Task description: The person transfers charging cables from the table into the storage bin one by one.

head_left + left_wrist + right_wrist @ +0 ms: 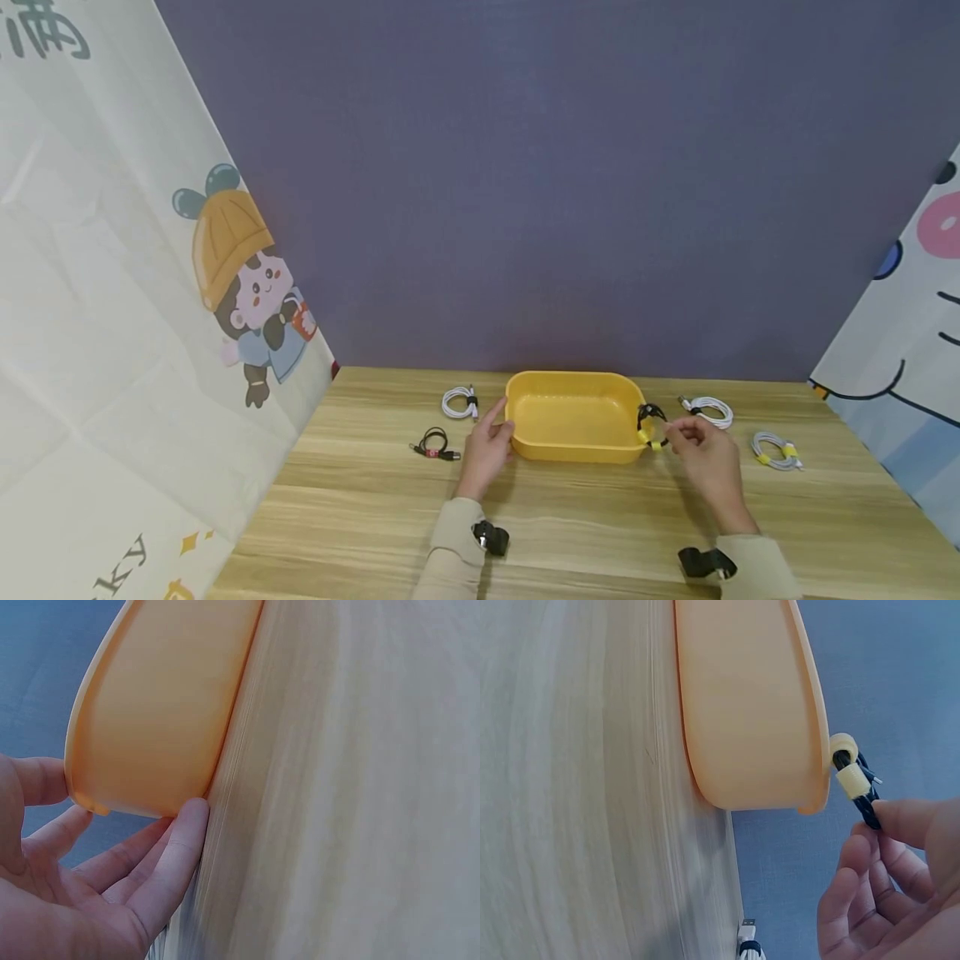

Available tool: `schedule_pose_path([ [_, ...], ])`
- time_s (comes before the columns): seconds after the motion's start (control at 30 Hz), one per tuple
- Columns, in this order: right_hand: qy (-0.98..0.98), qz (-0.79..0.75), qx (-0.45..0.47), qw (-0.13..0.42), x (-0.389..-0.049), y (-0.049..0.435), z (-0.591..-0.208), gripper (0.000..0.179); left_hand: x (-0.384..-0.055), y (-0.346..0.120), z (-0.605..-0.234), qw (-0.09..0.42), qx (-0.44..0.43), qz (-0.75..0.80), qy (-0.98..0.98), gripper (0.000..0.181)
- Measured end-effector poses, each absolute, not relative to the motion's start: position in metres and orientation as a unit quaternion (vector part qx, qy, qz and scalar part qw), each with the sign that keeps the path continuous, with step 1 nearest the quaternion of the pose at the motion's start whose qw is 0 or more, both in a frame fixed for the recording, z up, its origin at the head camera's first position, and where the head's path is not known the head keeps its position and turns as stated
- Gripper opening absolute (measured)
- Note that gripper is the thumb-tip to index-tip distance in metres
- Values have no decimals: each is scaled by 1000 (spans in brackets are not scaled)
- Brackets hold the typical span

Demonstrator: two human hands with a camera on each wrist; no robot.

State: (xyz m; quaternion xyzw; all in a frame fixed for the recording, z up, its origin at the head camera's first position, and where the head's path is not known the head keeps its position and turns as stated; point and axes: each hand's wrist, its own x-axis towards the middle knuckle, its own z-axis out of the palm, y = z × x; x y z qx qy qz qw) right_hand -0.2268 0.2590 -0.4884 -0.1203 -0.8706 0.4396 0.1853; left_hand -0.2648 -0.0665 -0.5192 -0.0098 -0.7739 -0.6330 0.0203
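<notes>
A yellow plastic basket (577, 452) stands on the wooden table between the hands. My left hand (486, 450) holds its left end, thumb at the rim and the other fingers along the outer wall (150, 727). With thumb and fingertips, my right hand (705, 458) pinches a coiled black cable (865, 808) bound with yellow straps (853, 781). That coil is up at the basket's right rim (814, 712) and overlaps it in the head view. Only the bare yellow floor shows inside the basket.
Left of the basket lie a coiled white cable (446, 407) and a black cable with a red tie (444, 437). To the right are a white coil (726, 407) and a grey-white coil with yellow straps (759, 444). A grey-blue panel (570, 183) rises behind the table.
</notes>
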Motion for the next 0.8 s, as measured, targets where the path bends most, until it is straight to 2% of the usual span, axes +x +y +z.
schedule_pose_path([
  [0.8, -871, 438, -135, 177, -227, 253, -488, 20, -265, -66, -519, 18, -4, -639, -769, 48],
])
